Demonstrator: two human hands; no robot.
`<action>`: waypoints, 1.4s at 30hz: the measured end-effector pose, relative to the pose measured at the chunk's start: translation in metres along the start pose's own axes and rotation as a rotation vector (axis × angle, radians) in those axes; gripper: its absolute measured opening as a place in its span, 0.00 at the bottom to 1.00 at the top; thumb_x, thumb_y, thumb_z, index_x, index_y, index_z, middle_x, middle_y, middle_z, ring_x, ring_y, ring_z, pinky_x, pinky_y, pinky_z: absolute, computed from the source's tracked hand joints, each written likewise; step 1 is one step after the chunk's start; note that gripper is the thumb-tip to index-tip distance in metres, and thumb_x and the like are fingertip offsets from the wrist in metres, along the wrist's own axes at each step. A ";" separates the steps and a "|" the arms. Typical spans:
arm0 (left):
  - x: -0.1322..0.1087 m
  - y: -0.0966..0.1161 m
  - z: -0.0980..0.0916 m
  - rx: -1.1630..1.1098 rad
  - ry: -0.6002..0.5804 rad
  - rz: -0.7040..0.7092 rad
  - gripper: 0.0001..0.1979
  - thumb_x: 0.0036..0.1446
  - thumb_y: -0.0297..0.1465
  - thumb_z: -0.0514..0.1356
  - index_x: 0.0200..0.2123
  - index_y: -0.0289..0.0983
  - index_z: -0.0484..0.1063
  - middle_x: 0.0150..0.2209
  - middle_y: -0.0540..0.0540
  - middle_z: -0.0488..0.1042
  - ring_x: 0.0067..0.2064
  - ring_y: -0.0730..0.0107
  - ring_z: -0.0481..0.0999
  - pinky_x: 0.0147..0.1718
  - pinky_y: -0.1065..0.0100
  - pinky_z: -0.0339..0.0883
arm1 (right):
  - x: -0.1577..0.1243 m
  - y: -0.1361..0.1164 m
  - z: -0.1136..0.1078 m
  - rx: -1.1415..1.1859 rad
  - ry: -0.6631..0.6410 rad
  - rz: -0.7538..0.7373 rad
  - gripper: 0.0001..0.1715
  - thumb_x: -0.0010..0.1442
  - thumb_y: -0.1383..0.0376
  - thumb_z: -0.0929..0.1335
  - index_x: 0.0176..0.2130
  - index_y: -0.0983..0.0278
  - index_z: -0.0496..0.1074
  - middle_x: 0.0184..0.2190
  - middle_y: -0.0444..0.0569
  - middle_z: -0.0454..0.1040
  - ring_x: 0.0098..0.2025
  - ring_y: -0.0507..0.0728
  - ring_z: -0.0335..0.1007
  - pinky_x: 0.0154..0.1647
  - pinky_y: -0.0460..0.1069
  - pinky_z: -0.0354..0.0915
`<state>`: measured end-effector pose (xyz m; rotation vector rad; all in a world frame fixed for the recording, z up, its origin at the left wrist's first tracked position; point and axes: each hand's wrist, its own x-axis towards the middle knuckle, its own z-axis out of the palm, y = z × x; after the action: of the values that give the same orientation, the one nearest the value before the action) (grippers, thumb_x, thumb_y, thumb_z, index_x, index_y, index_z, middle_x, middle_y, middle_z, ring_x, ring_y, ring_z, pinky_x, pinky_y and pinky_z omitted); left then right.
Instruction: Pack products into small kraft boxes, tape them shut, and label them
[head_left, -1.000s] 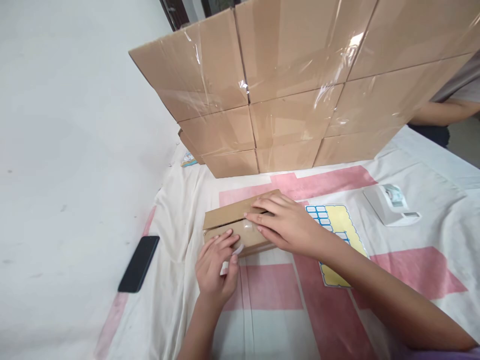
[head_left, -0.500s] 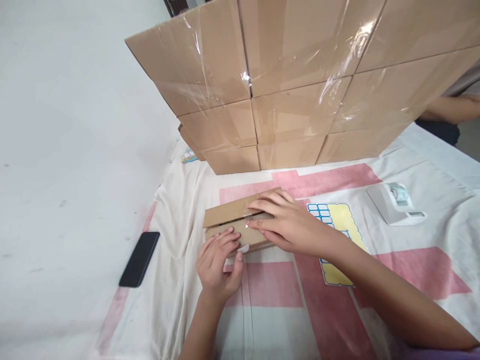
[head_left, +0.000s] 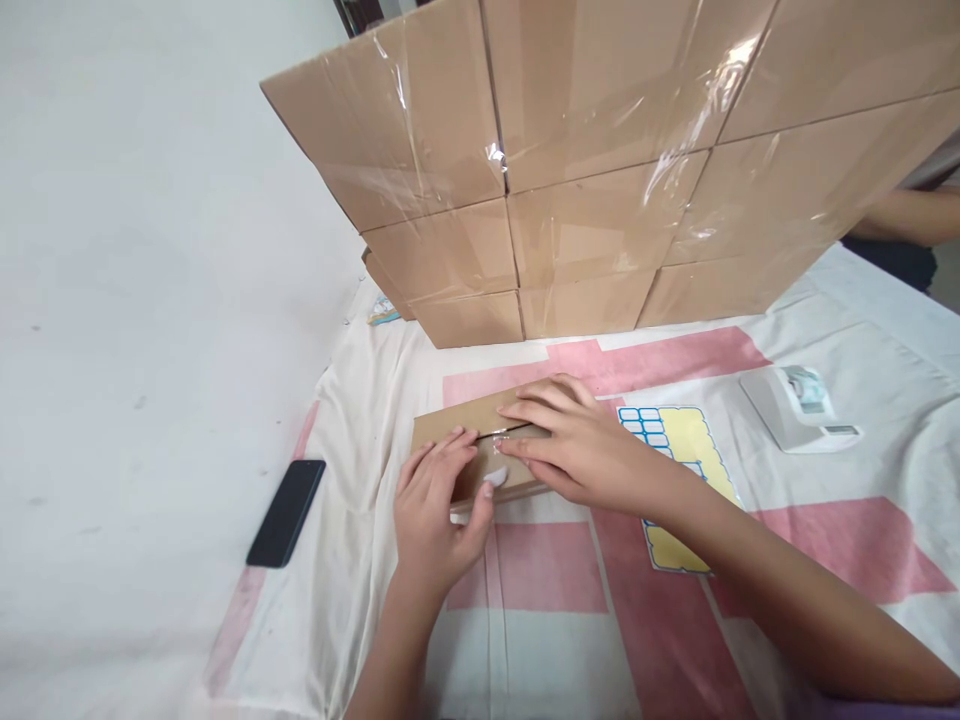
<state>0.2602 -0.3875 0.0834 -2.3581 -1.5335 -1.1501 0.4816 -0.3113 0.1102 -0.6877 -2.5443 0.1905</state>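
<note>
"Where's the small brown cardboard box point(head_left: 485, 458)?"

"Flat on the bench point(head_left: 540, 660) with the white cloth patterned in pink blocks, under both hands, in front of the tall stack of brown cartons point(head_left: 585, 230) covered in clear shiny film."

"And the left hand point(head_left: 439, 505)?"

"Over the box's left end — fingers slightly bent and laid on top, tips near the seam, thumb apart at the front edge. They grip nothing that I can see. A small curled white scrap point(head_left: 496, 477) is by the thumb tip; whether they touch, I cannot tell."

"The right one?"

"The right hand point(head_left: 574, 445) lies across the seam at the other end, fingers spread and loosely bent, not closed on anything. Its forearm passes over a yellow and white sheet with blue-outlined labels point(head_left: 679, 430)."

"Anything else about?"

"A black rectangular phone point(head_left: 286, 513) off to the left, a white plastic dispenser point(head_left: 795, 410) to the right — and, beyond the cartons, another person's bare arm point(head_left: 915, 215)."
</note>
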 end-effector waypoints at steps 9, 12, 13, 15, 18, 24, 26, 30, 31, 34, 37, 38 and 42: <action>-0.002 -0.005 0.008 0.012 0.020 -0.060 0.19 0.62 0.26 0.59 0.57 0.39 0.69 0.52 0.44 0.81 0.57 0.63 0.78 0.59 0.59 0.67 | -0.004 0.005 0.006 -0.030 0.020 0.011 0.20 0.72 0.65 0.62 0.59 0.62 0.73 0.60 0.49 0.74 0.63 0.63 0.65 0.65 0.63 0.58; -0.002 -0.005 0.010 0.025 0.038 -0.062 0.19 0.62 0.26 0.59 0.57 0.39 0.69 0.51 0.45 0.81 0.57 0.63 0.78 0.58 0.60 0.67 | -0.004 0.004 0.005 -0.035 -0.001 0.024 0.20 0.72 0.64 0.62 0.60 0.62 0.72 0.60 0.49 0.74 0.63 0.63 0.64 0.65 0.63 0.58; -0.002 -0.005 0.010 0.029 0.040 -0.066 0.19 0.62 0.25 0.59 0.56 0.39 0.69 0.51 0.45 0.81 0.57 0.63 0.78 0.58 0.60 0.67 | -0.003 0.004 0.005 -0.036 -0.009 0.027 0.20 0.72 0.64 0.62 0.60 0.62 0.72 0.60 0.49 0.74 0.63 0.62 0.64 0.65 0.63 0.58; -0.002 -0.005 0.011 0.041 0.041 -0.072 0.19 0.62 0.25 0.59 0.56 0.39 0.69 0.51 0.45 0.81 0.56 0.63 0.78 0.58 0.59 0.67 | -0.003 0.003 0.004 -0.041 -0.027 0.029 0.20 0.72 0.64 0.62 0.59 0.61 0.72 0.60 0.48 0.74 0.63 0.62 0.64 0.64 0.63 0.58; -0.001 -0.004 0.012 0.055 0.050 -0.080 0.19 0.61 0.25 0.59 0.56 0.39 0.69 0.50 0.45 0.82 0.56 0.63 0.79 0.57 0.59 0.68 | -0.002 0.002 0.004 -0.055 -0.045 0.036 0.19 0.73 0.63 0.61 0.57 0.60 0.74 0.60 0.48 0.73 0.62 0.63 0.64 0.64 0.63 0.58; -0.002 -0.003 0.014 0.060 0.068 -0.081 0.18 0.61 0.26 0.59 0.55 0.40 0.70 0.49 0.46 0.82 0.54 0.62 0.80 0.55 0.59 0.71 | -0.001 0.000 0.006 -0.100 0.000 0.000 0.17 0.72 0.65 0.62 0.52 0.62 0.77 0.56 0.51 0.75 0.60 0.64 0.65 0.63 0.64 0.57; -0.001 -0.002 0.014 0.066 0.074 -0.082 0.18 0.61 0.26 0.60 0.54 0.40 0.71 0.49 0.46 0.82 0.53 0.62 0.81 0.53 0.59 0.72 | -0.001 0.000 0.006 -0.096 0.001 -0.005 0.16 0.72 0.65 0.62 0.50 0.62 0.78 0.55 0.52 0.76 0.59 0.65 0.65 0.62 0.64 0.57; 0.000 -0.001 0.014 0.060 0.085 -0.093 0.17 0.62 0.26 0.59 0.54 0.41 0.71 0.48 0.46 0.83 0.53 0.62 0.81 0.51 0.59 0.74 | 0.000 -0.002 0.003 -0.076 -0.026 -0.004 0.14 0.70 0.66 0.64 0.48 0.60 0.78 0.55 0.52 0.75 0.59 0.65 0.64 0.60 0.63 0.58; 0.000 -0.001 0.014 0.053 0.091 -0.095 0.17 0.62 0.26 0.59 0.54 0.41 0.71 0.48 0.45 0.83 0.53 0.62 0.81 0.51 0.59 0.74 | 0.000 -0.002 0.002 -0.071 -0.029 -0.013 0.14 0.70 0.66 0.64 0.49 0.59 0.78 0.55 0.52 0.75 0.59 0.65 0.64 0.59 0.64 0.58; -0.001 -0.001 0.016 0.036 0.118 -0.101 0.16 0.62 0.26 0.59 0.53 0.40 0.72 0.48 0.45 0.83 0.53 0.61 0.81 0.52 0.59 0.74 | 0.000 -0.003 0.002 -0.037 -0.029 -0.025 0.15 0.69 0.67 0.64 0.50 0.57 0.77 0.56 0.51 0.74 0.59 0.64 0.63 0.59 0.64 0.57; -0.003 -0.002 0.017 0.038 0.126 -0.128 0.15 0.62 0.27 0.60 0.52 0.40 0.72 0.47 0.46 0.83 0.53 0.62 0.81 0.52 0.59 0.74 | 0.000 -0.002 0.003 0.047 -0.007 -0.012 0.15 0.68 0.69 0.64 0.47 0.58 0.78 0.54 0.50 0.75 0.59 0.62 0.64 0.62 0.63 0.56; -0.003 -0.002 0.017 0.037 0.123 -0.135 0.15 0.62 0.27 0.60 0.52 0.40 0.72 0.48 0.46 0.83 0.53 0.62 0.81 0.52 0.59 0.74 | -0.001 -0.001 0.003 0.081 0.002 -0.007 0.14 0.67 0.70 0.64 0.45 0.59 0.79 0.53 0.49 0.75 0.58 0.61 0.64 0.62 0.63 0.55; -0.004 -0.003 0.017 0.002 0.121 -0.135 0.15 0.62 0.27 0.59 0.53 0.40 0.72 0.49 0.45 0.82 0.54 0.62 0.80 0.53 0.58 0.73 | -0.004 -0.001 0.002 0.196 0.041 0.027 0.11 0.65 0.70 0.66 0.39 0.59 0.79 0.53 0.49 0.75 0.58 0.60 0.64 0.63 0.62 0.56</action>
<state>0.2662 -0.3810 0.0680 -2.1680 -1.6724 -1.2923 0.4829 -0.3138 0.1069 -0.6423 -2.4374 0.4247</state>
